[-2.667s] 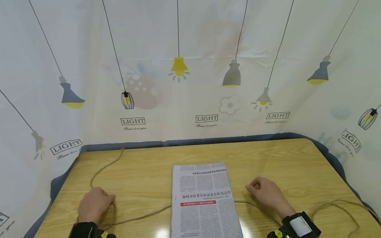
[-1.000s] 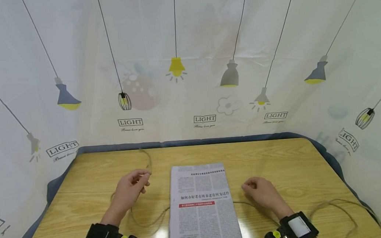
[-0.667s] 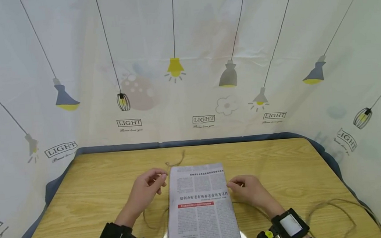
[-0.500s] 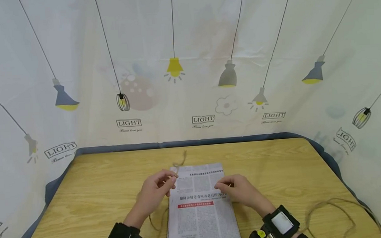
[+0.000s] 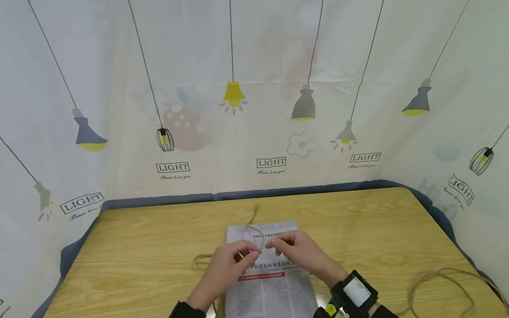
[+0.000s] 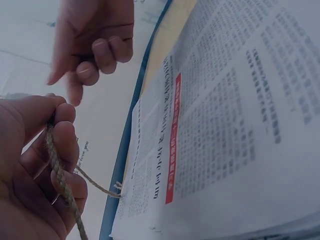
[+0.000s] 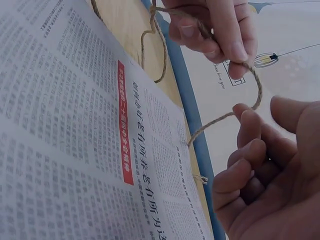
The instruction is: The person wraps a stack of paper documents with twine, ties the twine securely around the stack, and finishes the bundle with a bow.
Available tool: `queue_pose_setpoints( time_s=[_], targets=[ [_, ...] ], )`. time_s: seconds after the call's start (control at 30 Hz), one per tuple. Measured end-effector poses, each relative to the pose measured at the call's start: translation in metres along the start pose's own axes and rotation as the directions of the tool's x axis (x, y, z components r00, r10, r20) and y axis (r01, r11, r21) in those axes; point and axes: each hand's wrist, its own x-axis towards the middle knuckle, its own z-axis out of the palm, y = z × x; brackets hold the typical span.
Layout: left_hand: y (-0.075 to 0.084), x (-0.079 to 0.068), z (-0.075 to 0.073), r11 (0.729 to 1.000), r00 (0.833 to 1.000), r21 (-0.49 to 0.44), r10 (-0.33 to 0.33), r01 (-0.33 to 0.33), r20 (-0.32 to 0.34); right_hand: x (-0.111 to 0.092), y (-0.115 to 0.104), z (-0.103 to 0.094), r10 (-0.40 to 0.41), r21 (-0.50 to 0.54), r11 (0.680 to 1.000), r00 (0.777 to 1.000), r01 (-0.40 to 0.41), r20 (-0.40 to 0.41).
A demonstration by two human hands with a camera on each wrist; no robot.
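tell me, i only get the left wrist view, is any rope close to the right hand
Observer: Yes, in the right wrist view the rope bends close by the right hand; touching or not, I can't tell.
Operator: ok, any spare rope lying on the table
Observer: Yes, the head view shows loose loops on the table, off to the person's right.
Operator: and is anything worn on the right wrist
Observer: The head view shows a black and white band there.

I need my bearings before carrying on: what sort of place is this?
Probably a screened-off indoor workstation, perhaps for recording: a lamp-print fabric backdrop encloses the far side and flanks of a wood-grain tabletop, and the person wears wrist cameras.
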Motion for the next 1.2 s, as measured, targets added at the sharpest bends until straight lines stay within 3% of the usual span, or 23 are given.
queue_pose_setpoints(
  time_s=[0.23, 0.37, 0.57, 0.63, 0.83, 0.97, 1.2],
  targets=[
    [0.002, 0.002, 0.011, 0.998, 0.999, 0.054, 0.007, -0.009, 0.038, 0.0, 0.0, 0.002, -0.062, 0.1, 0.993, 0.997, 0.057, 0.044],
    [0.003, 0.001, 0.014, 0.997, 0.999, 0.079, 0.0, -0.003, 0.035, -0.005, 0.0, -0.001, -0.12, 0.076, 0.99, 0.992, 0.118, 0.027],
    [-0.003, 0.0, 0.007, 0.998, 0.999, 0.05, -0.029, 0.027, 0.041, -0.015, 0.001, -0.019, -0.22, 0.027, 0.975, 0.975, 0.221, -0.03],
    [-0.004, 0.0, 0.003, 0.998, 0.999, 0.051, -0.034, 0.033, 0.012, -0.018, 0.001, -0.027, -0.242, 0.013, 0.97, 0.969, 0.243, -0.055],
    [-0.008, -0.002, -0.008, 0.997, 0.994, 0.06, -0.051, 0.057, -0.097, -0.03, 0.0, -0.055, -0.213, -0.016, 0.977, 0.967, 0.213, -0.138],
    [-0.014, -0.002, -0.015, 0.991, 0.983, 0.062, -0.107, 0.117, -0.151, -0.039, 0.003, -0.073, -0.215, -0.029, 0.976, 0.958, 0.214, -0.19],
    [-0.028, -0.008, -0.023, 0.977, 0.964, 0.103, -0.161, 0.186, -0.212, -0.051, 0.018, -0.104, -0.149, -0.023, 0.989, 0.945, 0.149, -0.29]
  ],
)
